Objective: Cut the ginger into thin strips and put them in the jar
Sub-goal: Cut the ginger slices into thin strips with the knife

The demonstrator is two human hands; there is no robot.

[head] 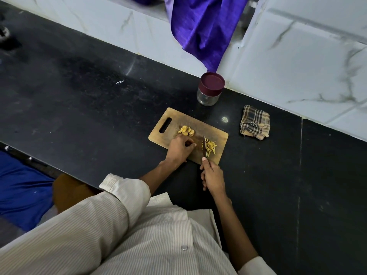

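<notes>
while the right hand grips the knife beside cut ginger strips, left hand fingers curl on the cutting board near ginger slices. lidded jar stands behind on the surface.
</notes>
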